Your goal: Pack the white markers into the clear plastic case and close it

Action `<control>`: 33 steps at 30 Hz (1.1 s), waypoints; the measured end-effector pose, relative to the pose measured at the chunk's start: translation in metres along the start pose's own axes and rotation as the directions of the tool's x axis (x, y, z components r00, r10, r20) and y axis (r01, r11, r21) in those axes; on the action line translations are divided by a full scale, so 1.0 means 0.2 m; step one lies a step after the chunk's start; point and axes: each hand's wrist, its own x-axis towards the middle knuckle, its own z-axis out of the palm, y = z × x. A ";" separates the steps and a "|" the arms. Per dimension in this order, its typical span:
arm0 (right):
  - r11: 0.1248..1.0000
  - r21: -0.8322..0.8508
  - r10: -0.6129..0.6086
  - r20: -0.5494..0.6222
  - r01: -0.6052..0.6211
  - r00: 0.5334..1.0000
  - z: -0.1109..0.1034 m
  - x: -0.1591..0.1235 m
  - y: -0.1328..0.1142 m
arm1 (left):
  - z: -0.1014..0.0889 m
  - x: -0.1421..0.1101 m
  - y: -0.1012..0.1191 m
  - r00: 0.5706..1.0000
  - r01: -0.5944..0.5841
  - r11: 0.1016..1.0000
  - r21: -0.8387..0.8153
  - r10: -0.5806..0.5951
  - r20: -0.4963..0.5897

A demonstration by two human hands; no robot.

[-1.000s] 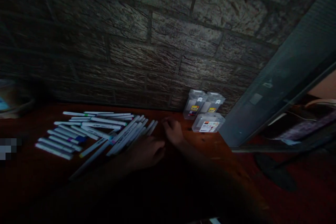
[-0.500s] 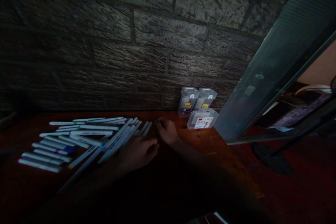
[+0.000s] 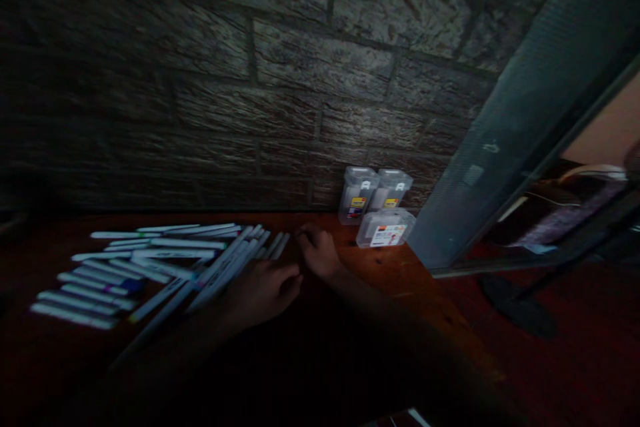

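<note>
On the wooden table, my left hand (image 3: 265, 285) rests with its fingers curled in and the thumb along the side; no object shows in it. Its back lies against the right side of a heap of white-barrelled markers (image 3: 230, 260). Just right of it, a little farther off, my right hand (image 3: 321, 253) is loosely closed on the tabletop, also with nothing visible in it. A few short marker ends (image 3: 277, 246) lie between the two hands. More markers (image 3: 80, 300) spread to the left, some with purple, blue, green or yellow bands. Dim light hides the undersides of both hands.
Two upright clear plastic cases (image 3: 357, 197) stand against the stone-block wall (image 3: 320, 60), with a lower clear case (image 3: 386, 228) in front. The wooden table (image 3: 420, 287) ends at the right. Beyond are a grey door frame (image 3: 480, 147) and a round black stand base (image 3: 517, 307).
The view has shifted very slightly. Both hands, the markers and the cases keep their places.
</note>
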 end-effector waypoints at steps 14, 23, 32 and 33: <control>0.997 0.021 -0.072 0.036 0.072 0.997 0.01 0.01 0.03 | -0.06 0.01 0.00 1.000 -0.002 1.000 0.022 0.002 0.006; 0.995 -0.015 -0.099 0.074 0.100 0.992 0.01 0.01 0.03 | -0.06 0.01 -0.01 0.999 -0.037 0.999 0.015 0.036 0.022; 0.994 -0.032 -0.107 0.071 0.109 0.992 0.01 0.01 0.02 | -0.05 0.02 -0.02 0.998 -0.067 0.998 0.020 0.067 0.016; 0.993 -0.035 -0.108 0.070 0.110 0.992 0.01 0.02 0.02 | -0.06 0.02 -0.02 0.998 -0.067 0.997 0.024 0.066 0.016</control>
